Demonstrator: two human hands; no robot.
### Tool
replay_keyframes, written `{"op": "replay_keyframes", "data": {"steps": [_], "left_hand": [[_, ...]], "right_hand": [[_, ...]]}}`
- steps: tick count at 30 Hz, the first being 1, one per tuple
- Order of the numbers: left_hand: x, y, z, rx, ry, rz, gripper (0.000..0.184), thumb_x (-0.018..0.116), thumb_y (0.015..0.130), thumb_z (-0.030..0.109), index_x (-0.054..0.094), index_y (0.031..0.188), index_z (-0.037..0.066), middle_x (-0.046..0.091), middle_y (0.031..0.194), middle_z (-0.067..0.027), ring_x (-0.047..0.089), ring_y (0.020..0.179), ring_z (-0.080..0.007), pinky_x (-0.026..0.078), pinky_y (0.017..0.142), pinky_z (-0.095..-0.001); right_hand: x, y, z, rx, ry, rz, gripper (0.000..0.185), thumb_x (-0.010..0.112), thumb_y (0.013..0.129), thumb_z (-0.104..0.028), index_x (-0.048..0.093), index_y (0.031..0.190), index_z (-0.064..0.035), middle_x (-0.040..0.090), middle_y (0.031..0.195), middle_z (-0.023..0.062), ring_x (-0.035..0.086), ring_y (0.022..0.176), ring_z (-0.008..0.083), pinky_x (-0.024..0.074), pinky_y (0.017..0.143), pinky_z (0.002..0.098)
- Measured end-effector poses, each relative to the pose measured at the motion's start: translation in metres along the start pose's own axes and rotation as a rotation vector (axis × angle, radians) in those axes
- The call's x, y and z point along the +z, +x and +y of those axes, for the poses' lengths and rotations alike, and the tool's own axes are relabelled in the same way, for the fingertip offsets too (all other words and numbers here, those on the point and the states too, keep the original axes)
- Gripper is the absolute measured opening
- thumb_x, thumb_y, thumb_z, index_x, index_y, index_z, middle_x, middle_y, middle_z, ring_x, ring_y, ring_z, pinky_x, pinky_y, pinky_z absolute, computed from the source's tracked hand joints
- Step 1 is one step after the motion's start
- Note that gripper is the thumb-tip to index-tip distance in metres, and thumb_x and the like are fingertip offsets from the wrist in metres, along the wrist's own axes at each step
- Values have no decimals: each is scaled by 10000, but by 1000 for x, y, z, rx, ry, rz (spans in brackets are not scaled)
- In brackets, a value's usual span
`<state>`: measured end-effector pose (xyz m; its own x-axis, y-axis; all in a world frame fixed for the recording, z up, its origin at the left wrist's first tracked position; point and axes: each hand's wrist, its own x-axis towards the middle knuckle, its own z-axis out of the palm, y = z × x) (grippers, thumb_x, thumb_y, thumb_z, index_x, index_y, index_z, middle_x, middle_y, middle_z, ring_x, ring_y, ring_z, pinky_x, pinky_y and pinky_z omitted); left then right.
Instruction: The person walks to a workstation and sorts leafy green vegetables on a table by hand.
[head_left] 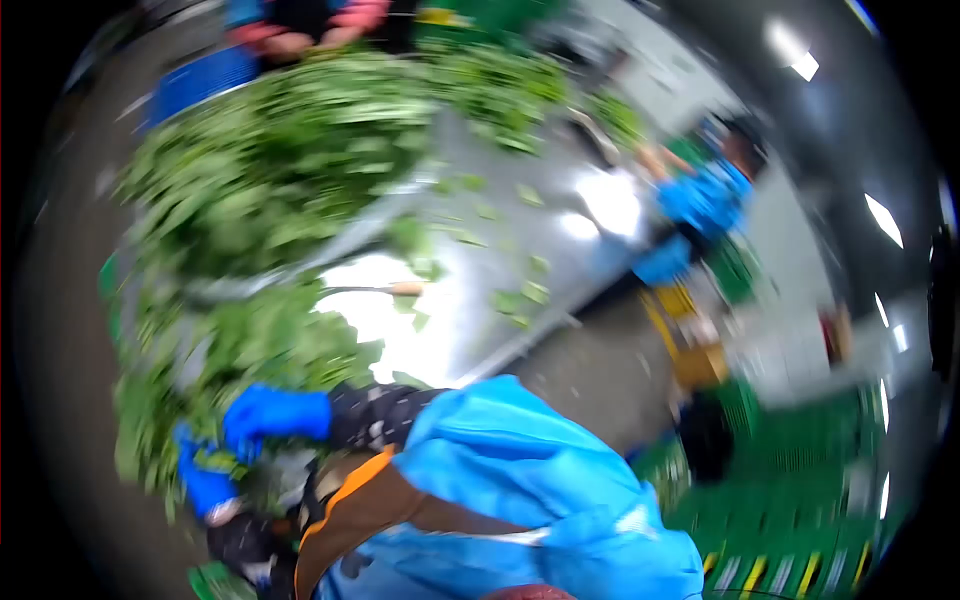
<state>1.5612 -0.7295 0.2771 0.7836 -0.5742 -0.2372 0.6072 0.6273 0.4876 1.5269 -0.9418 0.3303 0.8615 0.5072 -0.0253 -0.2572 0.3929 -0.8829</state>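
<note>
My right hand point(270, 420), in a blue glove, is bent down over the near edge of a pile of leafy greens point(270, 340), its fingers curled in. Close below it, my left hand point(205, 478), also blue-gloved, has its fingers and thumb around some green leaves between the two hands. Blur hides the exact grip and the stems. Farther along the metal table point(470, 290) lies a knife with a light wooden handle point(408, 288), apart from both hands.
A larger heap of greens point(270, 150) covers the table's far part, beyond a pale divider strip point(330, 250). One co-worker's hands point(310, 42) are at the far edge; another person in blue point(705, 195) stands across. Green crates point(800, 490) are stacked at right, a blue crate point(205, 82) far left.
</note>
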Motion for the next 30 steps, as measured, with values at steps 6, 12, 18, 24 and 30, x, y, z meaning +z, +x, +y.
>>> {"op": "replay_keyframes", "data": {"steps": [6,12,18,24,30], "left_hand": [[22,46,35,-279,242,114,396,476,879,376,544,1065,33,585,992,-84,543,880,-158,433,755,-299],[37,84,-18,-281,241,-165,283,450,903,292,567,995,51,593,901,-78,551,775,-157,439,705,-291],[22,89,23,-269,209,-271,280,449,903,305,585,977,72,587,821,-27,536,734,-127,430,668,-255],[67,59,24,150,427,372,278,468,880,278,607,989,63,571,871,-48,518,786,-137,410,733,-267],[79,47,-16,358,415,424,113,637,751,111,596,819,31,576,767,-42,536,697,-128,413,651,-261]], "right_hand": [[-32,-2,22,-349,-827,678,249,676,665,-237,631,802,-33,632,730,98,607,656,221,481,610,322],[-31,-29,-5,-127,-480,532,180,657,703,-179,643,747,-4,627,652,85,606,567,192,485,531,289],[-16,-57,-1,18,-167,403,141,628,727,-119,644,702,19,617,594,79,587,490,127,470,469,240],[-26,-75,11,-61,-969,282,267,673,697,-240,649,922,-99,637,864,113,612,746,251,477,646,341],[0,-32,-23,-85,-1104,606,530,686,693,-360,529,1152,-147,611,998,79,607,634,202,480,589,309]]}}
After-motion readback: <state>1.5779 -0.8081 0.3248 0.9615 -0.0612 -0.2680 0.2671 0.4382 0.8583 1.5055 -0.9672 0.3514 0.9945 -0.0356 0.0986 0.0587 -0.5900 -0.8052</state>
